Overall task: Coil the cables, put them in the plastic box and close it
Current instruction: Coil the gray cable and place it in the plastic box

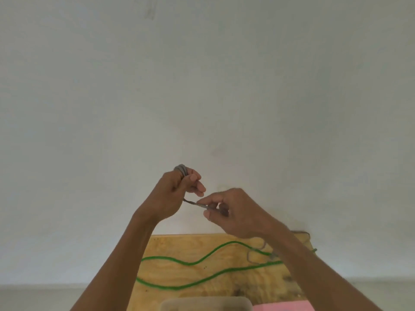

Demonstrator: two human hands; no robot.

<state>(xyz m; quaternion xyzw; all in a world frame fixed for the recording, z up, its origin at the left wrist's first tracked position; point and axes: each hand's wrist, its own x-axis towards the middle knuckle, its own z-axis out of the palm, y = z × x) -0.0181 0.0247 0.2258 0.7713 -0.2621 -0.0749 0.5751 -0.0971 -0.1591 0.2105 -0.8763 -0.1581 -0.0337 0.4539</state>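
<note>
Head view: left hand [177, 191] grips coiled grey cable [181, 169], raised before wall. Right hand [233, 212] pinches its loose end. Green cable [202, 261] snakes across wooden table [170, 272]. Plastic box [206, 304] at near edge, beside pink sheet [283, 306].

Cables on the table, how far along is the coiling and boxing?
Done: nothing boxed yet. In hand: the left hand holds grey cable loops while the right hand pinches its free end. Left: the green cable lies uncoiled on the wooden board; the plastic box awaits filling and closing.
</note>
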